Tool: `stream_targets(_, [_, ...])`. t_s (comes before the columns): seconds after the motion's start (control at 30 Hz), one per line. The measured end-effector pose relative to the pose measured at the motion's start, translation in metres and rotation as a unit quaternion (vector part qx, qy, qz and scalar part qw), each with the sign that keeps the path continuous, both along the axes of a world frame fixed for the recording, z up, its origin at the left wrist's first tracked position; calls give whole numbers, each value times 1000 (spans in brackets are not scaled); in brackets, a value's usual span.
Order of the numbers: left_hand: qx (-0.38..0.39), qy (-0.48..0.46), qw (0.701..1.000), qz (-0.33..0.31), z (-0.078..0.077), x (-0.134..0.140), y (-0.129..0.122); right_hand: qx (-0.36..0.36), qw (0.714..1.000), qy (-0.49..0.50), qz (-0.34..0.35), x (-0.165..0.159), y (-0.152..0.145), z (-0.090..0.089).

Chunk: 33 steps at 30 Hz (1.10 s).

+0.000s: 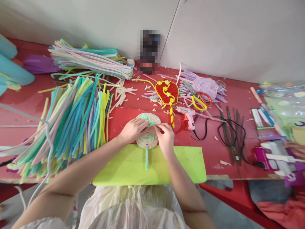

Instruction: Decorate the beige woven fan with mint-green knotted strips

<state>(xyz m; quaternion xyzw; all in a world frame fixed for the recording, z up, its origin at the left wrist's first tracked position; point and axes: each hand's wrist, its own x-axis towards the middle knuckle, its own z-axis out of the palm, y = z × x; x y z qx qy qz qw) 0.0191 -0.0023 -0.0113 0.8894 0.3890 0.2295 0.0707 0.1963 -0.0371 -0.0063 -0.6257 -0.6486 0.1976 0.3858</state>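
A round hand fan [150, 131] made of pipe cleaners, pale pink with mint-green trim and a mint-green handle [146, 159], lies in front of me with its handle towards me. My left hand [134, 129] is closed at the fan's left side, its curled fingertips reaching onto the green decoration. At the right edge, my right hand [165, 136] pinches with thumb and forefinger; whatever is between those fingertips is too small to make out. Beneath the fan are a red sheet [119, 122] and a yellow-green mat [176, 165].
Pipe-cleaner bundles [78, 111] lie left, with another bundle [90, 62] behind. Beyond the fan are a red-and-yellow fan [166, 92], scissors [200, 102], a pink glue gun [187, 115] with a black cord, and a lilac fan [206, 87]. Another person's hand [296, 148] shows far right.
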Motion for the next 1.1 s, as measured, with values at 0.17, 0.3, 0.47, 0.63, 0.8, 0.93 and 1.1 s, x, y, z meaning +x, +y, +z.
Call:
stream_targets(0.17, [11,0,1000,-1,0,0,-1,-1,1000,-11,-13,-3,0,0])
stream_targets(0.3, [15,-5,1000,-11,1,-1,-1,-7,999,-30,-34,-8,0,2])
stream_targets(0.47, [12,-3,1000,-17,1,0,-1,-16,997,-62,-48,-15,0,3])
stream_targets(0.63, [14,2,1000,-25,1,0,0,-13,995,-79,-53,-18,1,2])
stream_targets(0.8, [8,11,999,-33,1,0,0,0,993,-110,-51,-20,0,-1])
stream_targets(0.93, [3,14,999,-38,2,-1,0,4,993,-112,-33,-20,-1,-3])
stream_targets(1.1, [-4,13,999,-47,2,-2,1,20,997,-76,-23,-19,-3,-7])
